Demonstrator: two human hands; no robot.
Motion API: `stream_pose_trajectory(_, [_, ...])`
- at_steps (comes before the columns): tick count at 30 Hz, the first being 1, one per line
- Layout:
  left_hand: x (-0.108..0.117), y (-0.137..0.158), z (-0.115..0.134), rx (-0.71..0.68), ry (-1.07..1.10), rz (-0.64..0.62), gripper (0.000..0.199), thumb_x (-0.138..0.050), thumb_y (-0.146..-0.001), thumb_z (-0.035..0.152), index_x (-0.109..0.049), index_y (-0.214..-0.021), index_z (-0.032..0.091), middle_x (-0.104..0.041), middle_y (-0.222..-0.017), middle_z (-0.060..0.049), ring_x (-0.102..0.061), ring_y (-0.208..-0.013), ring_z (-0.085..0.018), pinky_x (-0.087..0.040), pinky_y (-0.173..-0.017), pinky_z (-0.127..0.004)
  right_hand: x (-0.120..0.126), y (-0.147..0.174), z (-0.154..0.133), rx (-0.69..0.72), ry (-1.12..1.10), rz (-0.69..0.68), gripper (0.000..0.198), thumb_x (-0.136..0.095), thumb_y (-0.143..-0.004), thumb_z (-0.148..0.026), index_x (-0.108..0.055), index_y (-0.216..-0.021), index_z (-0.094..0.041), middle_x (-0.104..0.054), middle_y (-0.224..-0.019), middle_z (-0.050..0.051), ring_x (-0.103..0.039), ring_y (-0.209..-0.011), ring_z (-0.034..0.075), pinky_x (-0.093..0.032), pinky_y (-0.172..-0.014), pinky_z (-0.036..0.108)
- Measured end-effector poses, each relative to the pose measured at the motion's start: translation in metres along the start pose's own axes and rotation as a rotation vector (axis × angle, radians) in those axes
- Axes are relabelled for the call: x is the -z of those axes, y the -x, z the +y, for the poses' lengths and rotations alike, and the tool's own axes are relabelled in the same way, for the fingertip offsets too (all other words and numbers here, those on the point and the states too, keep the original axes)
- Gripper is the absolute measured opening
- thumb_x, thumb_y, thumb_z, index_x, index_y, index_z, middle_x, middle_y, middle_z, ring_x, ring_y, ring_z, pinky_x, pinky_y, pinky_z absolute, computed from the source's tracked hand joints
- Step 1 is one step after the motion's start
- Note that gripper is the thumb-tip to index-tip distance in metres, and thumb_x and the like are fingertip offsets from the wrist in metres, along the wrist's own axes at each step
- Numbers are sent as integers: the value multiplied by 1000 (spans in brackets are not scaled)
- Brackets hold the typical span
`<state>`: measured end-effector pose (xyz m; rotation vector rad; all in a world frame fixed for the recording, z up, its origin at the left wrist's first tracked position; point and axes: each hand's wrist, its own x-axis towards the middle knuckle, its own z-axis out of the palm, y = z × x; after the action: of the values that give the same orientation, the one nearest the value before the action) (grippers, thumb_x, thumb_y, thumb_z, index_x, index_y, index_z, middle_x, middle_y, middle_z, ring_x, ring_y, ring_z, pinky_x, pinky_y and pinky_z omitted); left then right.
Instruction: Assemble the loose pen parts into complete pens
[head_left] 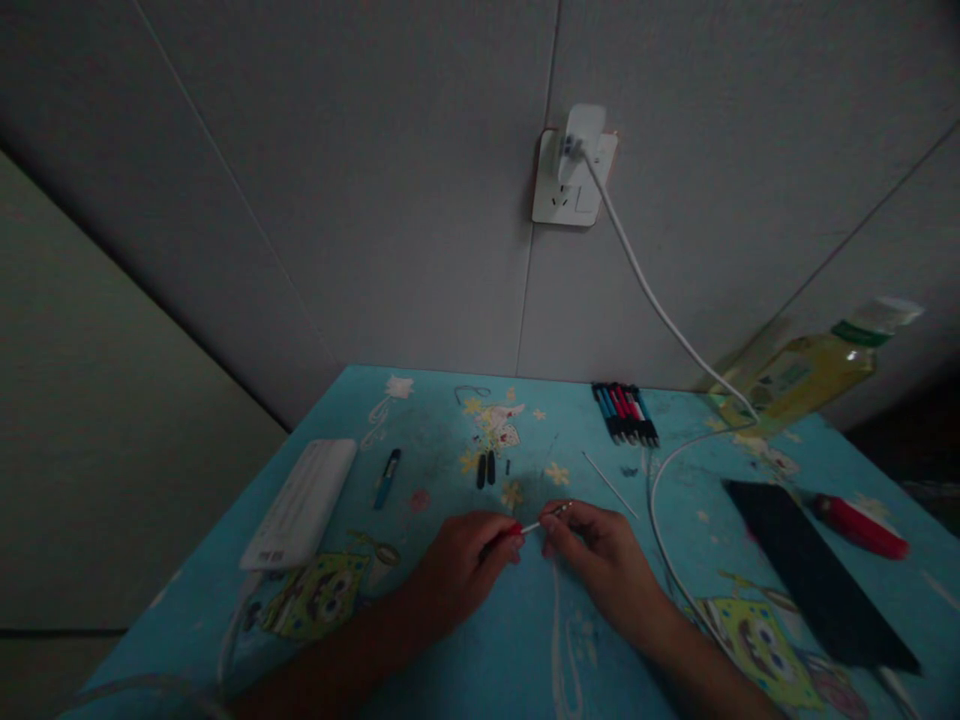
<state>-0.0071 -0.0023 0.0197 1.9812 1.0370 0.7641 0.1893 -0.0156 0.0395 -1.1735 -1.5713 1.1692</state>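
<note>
My left hand (472, 555) is closed round a red pen part (514, 530) at the table's near middle. A thin white refill (530, 527) runs from it toward my right hand (592, 550). Those right fingers pinch a small metallic piece (562, 509) at the refill's far end; whether it is a tip or a spring is hard to tell. Beyond the hands lie two black pen grips (486, 470) and a tiny dark piece (508, 467). Another thin white refill (611, 485) rests right of them, and a blue pen barrel (387, 479) lies to the left.
Several pens (625, 413) lie in a row at the back. A white power bank (300, 505) is at left. On the right are a black flat panel (817, 570), a red object (862, 526) and a yellow bottle (814, 375). A white cable (656, 300) crosses from the wall socket (574, 195).
</note>
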Motion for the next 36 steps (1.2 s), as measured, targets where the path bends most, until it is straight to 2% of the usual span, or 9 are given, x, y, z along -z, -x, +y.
stream_pose_trajectory(9, [5,-3,1,-15,3,-36,24,-46,-97,29,-64,-86,17,-66,-77,0,-60,-72,-14,-40,-69,-24,-7,-1,0,19,-27,-10,34,-52,-94,-36,-64,-69,-17,-68,-80,3,-61,-77,15,-47,-74,26])
stream_pose_trajectory(15, [2,1,-1,-27,42,-44,21,-47,-97,27,-65,-90,18,-68,-81,0,-62,-76,-14,-42,-73,-24,-11,1,1,32,107,11,27,-54,-94,-34,-65,-76,-18,-67,-75,1,-61,-72,14,-47,-70,24])
stream_pose_trajectory(20, [2,1,1,-11,62,-41,22,-45,-98,27,-64,-92,18,-67,-82,0,-60,-74,-13,-41,-71,-24,-8,1,-2,92,162,40,24,-55,-94,-31,-67,-78,-19,-68,-80,1,-63,-78,14,-47,-75,24])
stream_pose_trajectory(24, [4,0,2,11,67,3,20,-46,-97,30,-63,-97,18,-67,-84,-2,-59,-76,-14,-42,-70,-24,-2,0,-4,158,265,-15,17,-59,-92,-32,-69,-85,-20,-68,-81,1,-63,-76,14,-48,-72,24])
stream_pose_trajectory(26, [4,0,1,21,73,34,21,-46,-97,31,-62,-97,18,-67,-84,-2,-59,-75,-14,-42,-70,-24,9,-4,1,198,388,-18,14,-60,-92,-31,-69,-97,-22,-68,-84,1,-63,-79,16,-49,-73,26])
stream_pose_trajectory(28, [5,0,0,32,78,69,21,-46,-97,30,-63,-97,18,-68,-86,-2,-60,-76,-14,-43,-71,-24,30,-9,13,232,580,78,21,-58,-92,-29,-67,-110,-23,-69,-94,4,-63,-88,19,-50,-82,32])
stream_pose_trajectory(32, [7,-3,-3,62,42,161,19,-50,-95,30,-64,-99,18,-70,-92,-4,-62,-83,-17,-46,-75,-26,84,-18,43,177,1050,363,25,-55,-91,-26,-70,-110,-18,-66,-109,13,-59,-101,27,-45,-93,44])
stream_pose_trajectory(34, [7,-3,-5,68,23,182,19,-51,-94,31,-64,-99,18,-70,-93,-4,-63,-84,-17,-47,-78,-27,103,-19,54,126,1204,378,26,-55,-90,-25,-71,-110,-18,-64,-113,14,-58,-103,29,-45,-93,46])
stream_pose_trajectory(36, [7,-3,-7,69,17,183,21,-50,-95,32,-64,-103,18,-70,-95,-4,-64,-86,-17,-48,-80,-27,111,-18,59,98,1279,382,27,-55,-90,-26,-71,-110,-19,-63,-115,15,-58,-104,30,-46,-92,47])
